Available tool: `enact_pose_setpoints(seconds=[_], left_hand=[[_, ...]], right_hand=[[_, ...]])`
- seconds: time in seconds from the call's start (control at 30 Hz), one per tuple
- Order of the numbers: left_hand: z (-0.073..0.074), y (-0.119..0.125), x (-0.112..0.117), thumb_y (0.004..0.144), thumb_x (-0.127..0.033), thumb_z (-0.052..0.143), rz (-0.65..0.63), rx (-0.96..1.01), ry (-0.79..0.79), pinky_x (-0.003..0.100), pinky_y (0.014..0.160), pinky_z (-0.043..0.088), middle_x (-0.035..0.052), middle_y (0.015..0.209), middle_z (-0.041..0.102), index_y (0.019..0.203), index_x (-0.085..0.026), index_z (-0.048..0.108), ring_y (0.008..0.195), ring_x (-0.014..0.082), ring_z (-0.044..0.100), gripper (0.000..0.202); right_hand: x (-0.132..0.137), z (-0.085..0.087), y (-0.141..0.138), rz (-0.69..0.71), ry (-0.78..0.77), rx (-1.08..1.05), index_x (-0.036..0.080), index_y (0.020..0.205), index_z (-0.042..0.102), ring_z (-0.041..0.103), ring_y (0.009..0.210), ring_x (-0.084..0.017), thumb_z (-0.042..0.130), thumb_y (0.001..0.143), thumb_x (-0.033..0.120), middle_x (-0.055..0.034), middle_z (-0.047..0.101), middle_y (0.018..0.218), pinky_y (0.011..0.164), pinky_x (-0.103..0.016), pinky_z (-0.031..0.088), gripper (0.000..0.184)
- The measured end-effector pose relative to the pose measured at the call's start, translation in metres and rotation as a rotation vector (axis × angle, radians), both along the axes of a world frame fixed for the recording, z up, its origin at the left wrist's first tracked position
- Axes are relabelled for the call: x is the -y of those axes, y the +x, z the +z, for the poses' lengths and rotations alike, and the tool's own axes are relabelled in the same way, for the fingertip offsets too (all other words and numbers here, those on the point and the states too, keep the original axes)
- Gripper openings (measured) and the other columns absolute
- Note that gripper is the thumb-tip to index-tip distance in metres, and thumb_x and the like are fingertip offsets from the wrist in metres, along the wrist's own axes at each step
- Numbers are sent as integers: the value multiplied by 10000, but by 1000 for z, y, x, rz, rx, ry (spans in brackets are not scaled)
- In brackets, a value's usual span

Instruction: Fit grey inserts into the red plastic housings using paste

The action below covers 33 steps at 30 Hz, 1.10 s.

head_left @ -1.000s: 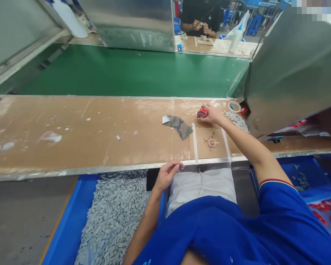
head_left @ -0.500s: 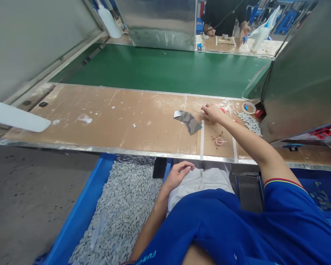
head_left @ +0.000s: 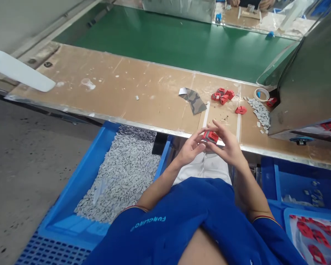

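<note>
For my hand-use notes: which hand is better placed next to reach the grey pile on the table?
Probably the right hand: the grey pile lies on its side, nearer to it than to the left hand.

Factory assembly line. Long green conveyor belt [head_left: 159, 48] ahead of the hands [head_left: 189, 151], brown counter [head_left: 104, 84] running between; blue bin [head_left: 89, 173] heaped with small grey pieces [head_left: 129, 173] below left of them, blue tray [head_left: 306, 212] of red parts [head_left: 305, 229] low to the right. Co-worker's hands [head_left: 265, 4] at a facing station [head_left: 232, 17] across the belt.
</note>
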<state>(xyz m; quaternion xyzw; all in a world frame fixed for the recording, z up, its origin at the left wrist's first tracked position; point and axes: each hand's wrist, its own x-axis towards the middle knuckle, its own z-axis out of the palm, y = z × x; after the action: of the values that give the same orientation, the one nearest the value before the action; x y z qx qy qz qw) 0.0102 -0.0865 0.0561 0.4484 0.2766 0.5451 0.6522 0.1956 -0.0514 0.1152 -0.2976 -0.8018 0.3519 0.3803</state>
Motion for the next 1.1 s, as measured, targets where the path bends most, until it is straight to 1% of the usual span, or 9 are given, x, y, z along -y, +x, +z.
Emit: enact_pose_setpoints(seconds=[0.13,0.23,0.33,0.47,0.6,0.73,0.9,0.97,1.1], left_hand=[[5,17,-12,847,-508,871,-41,97,-152,334,907,632,123,1157,805,1341,-192,606,1016,239,804,643],[1,22,-22,795,-507,914,-71,139,-278,284,790,629,51,971,800,1134,-187,630,844,181,793,545],[-5,24,-31,821,-569,870,-65,99,-337,235,706,601,-3,852,751,981,-188,593,726,127,745,498],[-15,27,-43,832,-618,837,-89,-43,-229,225,686,592,39,979,771,1129,-200,606,784,142,749,563],[-28,24,-54,788,-591,884,-99,-238,-100,279,826,611,112,1173,772,1249,-187,673,998,217,763,649],[-36,18,-65,855,-483,859,-111,-462,63,344,982,583,120,1204,785,1316,-189,728,1096,251,750,562],[-36,14,-77,946,-370,771,-77,-509,221,331,925,593,110,1203,762,1389,-236,721,1064,218,738,466],[-37,13,-77,952,-356,760,-90,-510,233,325,913,597,109,1203,764,1404,-233,708,1043,214,744,471],[-40,14,-72,937,-372,789,-79,-417,98,297,877,610,103,1164,802,1409,-205,658,974,203,783,518]], right_hand=[[7,-21,1,-126,119,45,398,1657,337,646,1367,-296,634,1007,225,-102,683,1429,1171,-574,535,735],[6,-25,12,-200,157,83,394,1572,484,617,1393,-312,661,996,249,-111,640,1476,1149,-572,548,620],[6,-28,21,-252,101,111,362,1415,637,703,1227,-311,730,970,326,-102,721,1313,1036,-533,615,456],[2,-43,20,-403,-21,-1,314,1262,706,764,1071,-271,718,985,363,-88,781,1198,922,-460,662,282],[1,-59,10,-551,-137,-126,285,1039,731,773,1022,-247,728,976,345,-81,784,1098,845,-409,674,87],[2,-69,11,-614,-239,-140,274,908,710,760,942,-252,746,953,399,-78,753,994,776,-412,665,138],[-16,-80,32,-760,-261,-138,278,1155,691,722,817,-209,734,949,437,-58,742,996,731,-374,634,264],[-28,-82,39,-727,-273,-83,285,1228,694,703,780,-201,725,953,447,-56,734,999,705,-372,625,321],[-52,-79,41,-713,-163,-18,290,997,774,696,840,-234,675,991,433,-58,714,913,742,-416,602,174]])
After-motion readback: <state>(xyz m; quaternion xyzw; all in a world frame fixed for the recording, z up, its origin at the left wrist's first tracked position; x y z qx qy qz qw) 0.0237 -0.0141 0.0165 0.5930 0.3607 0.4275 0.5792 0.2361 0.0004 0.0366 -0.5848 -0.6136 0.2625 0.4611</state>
